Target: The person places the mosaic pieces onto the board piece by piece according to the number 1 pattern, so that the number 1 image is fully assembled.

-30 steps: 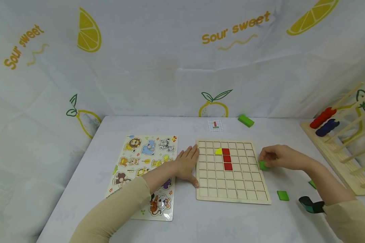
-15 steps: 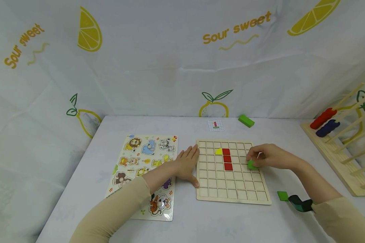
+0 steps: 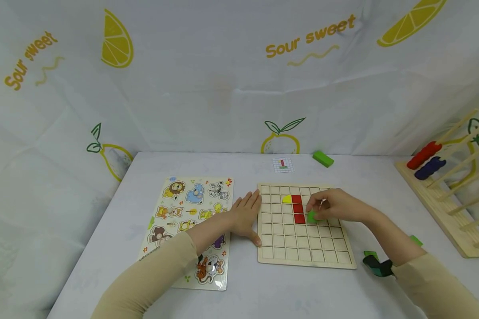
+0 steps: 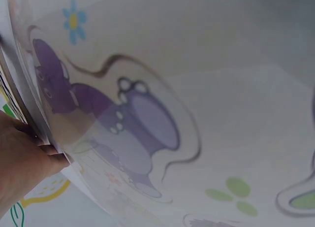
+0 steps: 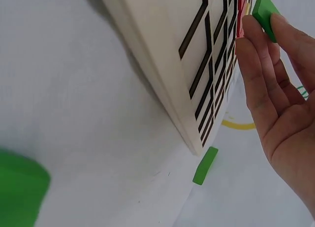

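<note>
A wooden grid board [image 3: 303,248] lies at the table's middle, with a column of red tiles [image 3: 298,208] and a yellow piece [image 3: 287,199] set in its cells. My right hand [image 3: 329,204] hovers over the board just right of the red tiles and pinches a small green tile [image 3: 312,216] in its fingertips. The right wrist view shows that green tile [image 5: 264,15] at my fingertips above the board [image 5: 167,54]. My left hand [image 3: 245,215] lies flat against the board's left edge, fingers straight.
An animal puzzle board [image 3: 191,221] lies under my left forearm. Loose green tiles [image 3: 416,240] sit right of the grid board, a longer green block [image 3: 323,158] and a small pattern card [image 3: 283,165] behind it. A wooden peg rack [image 3: 447,186] stands at far right.
My right hand has carried the green tile leftward, from the table beside the board's right edge to over the cells next to the red tiles. The left hand has stayed put.
</note>
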A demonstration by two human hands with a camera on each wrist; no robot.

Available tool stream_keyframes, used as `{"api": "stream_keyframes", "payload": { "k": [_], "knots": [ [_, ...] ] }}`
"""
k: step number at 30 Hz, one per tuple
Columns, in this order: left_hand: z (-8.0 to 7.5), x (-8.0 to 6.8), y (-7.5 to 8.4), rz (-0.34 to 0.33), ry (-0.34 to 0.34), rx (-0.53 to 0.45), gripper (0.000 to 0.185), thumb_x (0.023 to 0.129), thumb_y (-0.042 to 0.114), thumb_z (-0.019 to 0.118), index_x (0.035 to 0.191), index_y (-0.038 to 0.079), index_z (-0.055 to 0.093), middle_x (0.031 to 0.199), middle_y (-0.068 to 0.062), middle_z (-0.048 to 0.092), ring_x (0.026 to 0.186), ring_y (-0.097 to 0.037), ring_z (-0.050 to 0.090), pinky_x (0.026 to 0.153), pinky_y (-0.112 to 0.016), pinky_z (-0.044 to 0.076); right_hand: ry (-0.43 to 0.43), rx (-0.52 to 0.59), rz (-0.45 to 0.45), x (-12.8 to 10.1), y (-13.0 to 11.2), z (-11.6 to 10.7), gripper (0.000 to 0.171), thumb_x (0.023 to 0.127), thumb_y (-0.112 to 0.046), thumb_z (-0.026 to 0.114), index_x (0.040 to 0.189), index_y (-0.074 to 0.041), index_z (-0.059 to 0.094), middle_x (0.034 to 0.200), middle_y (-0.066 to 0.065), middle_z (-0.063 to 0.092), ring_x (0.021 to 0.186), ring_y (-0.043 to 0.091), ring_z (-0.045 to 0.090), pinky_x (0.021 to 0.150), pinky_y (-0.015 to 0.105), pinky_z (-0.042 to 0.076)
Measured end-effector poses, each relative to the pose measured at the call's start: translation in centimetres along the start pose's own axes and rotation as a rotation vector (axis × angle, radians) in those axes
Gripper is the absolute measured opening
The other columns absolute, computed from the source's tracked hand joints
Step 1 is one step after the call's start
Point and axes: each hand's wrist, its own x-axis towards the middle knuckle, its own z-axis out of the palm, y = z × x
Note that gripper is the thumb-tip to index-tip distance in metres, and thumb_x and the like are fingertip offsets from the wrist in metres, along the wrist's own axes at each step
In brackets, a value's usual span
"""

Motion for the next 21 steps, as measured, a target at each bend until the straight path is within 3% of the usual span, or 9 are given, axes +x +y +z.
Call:
{"api": "stream_keyframes", "payload": {
  "k": [10,21],
  "knots": [
    [0.0,0.0,0.0,-0.001,-0.01,-0.013,0.133,0.071,0.06,0.079,0.159,0.005,-0.004,0.168,-0.01,-0.014,0.158,-0.029,-0.007,0.129,-0.047,0.005,-0.047,0.068,-0.09,1.5,-1.0,1.4,0.015,0.082,-0.008,0.077,0.095,-0.014,0.072,0.084,0.001,0.066,0.077,0.007,0.058,0.069,0.019,0.053],
    [-0.1,-0.2,0.1,-0.002,-0.01,-0.01,0.133,0.071,0.06,0.079,0.159,0.006,-0.004,0.168,-0.01,-0.014,0.158,-0.029,-0.007,0.129,-0.047,0.006,-0.094,0.057,-0.112,2.8,-2.2,2.9,0.014,0.081,-0.01,0.078,0.092,-0.016,0.073,0.081,-0.001,0.067,0.074,0.008,0.059,0.068,0.02,0.053]
  ]
}}
